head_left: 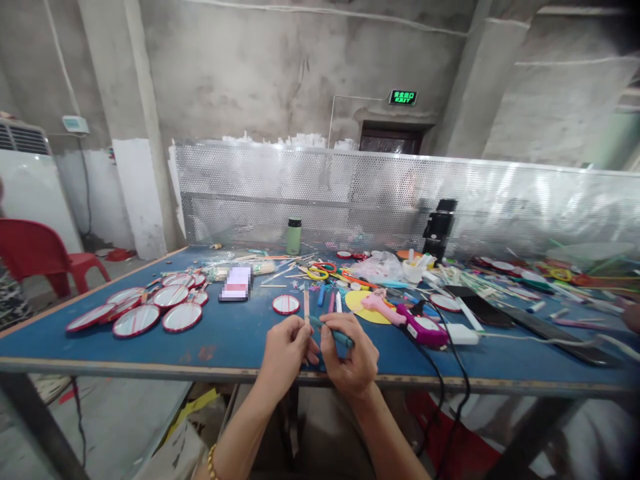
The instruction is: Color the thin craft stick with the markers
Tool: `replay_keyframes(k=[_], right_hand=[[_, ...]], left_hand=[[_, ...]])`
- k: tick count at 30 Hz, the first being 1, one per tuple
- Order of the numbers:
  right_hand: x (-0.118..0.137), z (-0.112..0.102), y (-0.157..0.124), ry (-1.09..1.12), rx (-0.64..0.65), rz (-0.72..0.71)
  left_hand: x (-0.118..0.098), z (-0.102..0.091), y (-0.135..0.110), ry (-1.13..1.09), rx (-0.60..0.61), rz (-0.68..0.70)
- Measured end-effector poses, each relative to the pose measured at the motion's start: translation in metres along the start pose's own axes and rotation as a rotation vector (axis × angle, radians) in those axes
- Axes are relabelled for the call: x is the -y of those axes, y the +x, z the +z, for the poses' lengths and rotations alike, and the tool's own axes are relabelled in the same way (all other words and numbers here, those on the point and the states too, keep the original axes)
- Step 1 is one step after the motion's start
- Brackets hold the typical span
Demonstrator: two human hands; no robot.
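Note:
Near the front edge of the blue table, my left hand (285, 347) pinches a thin flat wooden stick (307, 303) that points away from me. Close beside it, my right hand (353, 353) is closed around a teal marker (343, 339), its tip end near the stick. Just beyond my left hand lies a single round white disc with a red rim (286, 305). Beyond my right hand are a few pens (339, 302), a yellow disc (367, 307) and a pink and purple tool (423, 327) with a black cord.
Several red-rimmed discs (136, 321) are heaped at the left, near a phone (237, 284). At the back stand a green bottle (294, 237) and a black flask (441, 230), before a perforated metal screen (300, 180). Scissors (320, 270), sticks and markers clutter the right side.

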State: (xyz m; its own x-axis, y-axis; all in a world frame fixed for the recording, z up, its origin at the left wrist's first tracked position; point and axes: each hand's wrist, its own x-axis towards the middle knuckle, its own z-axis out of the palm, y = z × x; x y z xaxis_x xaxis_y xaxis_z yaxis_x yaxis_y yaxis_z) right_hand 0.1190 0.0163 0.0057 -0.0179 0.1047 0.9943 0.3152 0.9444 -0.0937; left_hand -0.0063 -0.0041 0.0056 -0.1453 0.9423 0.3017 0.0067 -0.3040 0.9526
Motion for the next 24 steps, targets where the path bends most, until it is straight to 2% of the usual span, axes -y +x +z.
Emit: replay_keyframes(k=[24], right_hand=[[-0.0022,0.0003,-0.0026,0.019,0.006,-0.010]], left_hand=[[0.0036,-0.0001,0.0008,-0.019,0.000,0.021]])
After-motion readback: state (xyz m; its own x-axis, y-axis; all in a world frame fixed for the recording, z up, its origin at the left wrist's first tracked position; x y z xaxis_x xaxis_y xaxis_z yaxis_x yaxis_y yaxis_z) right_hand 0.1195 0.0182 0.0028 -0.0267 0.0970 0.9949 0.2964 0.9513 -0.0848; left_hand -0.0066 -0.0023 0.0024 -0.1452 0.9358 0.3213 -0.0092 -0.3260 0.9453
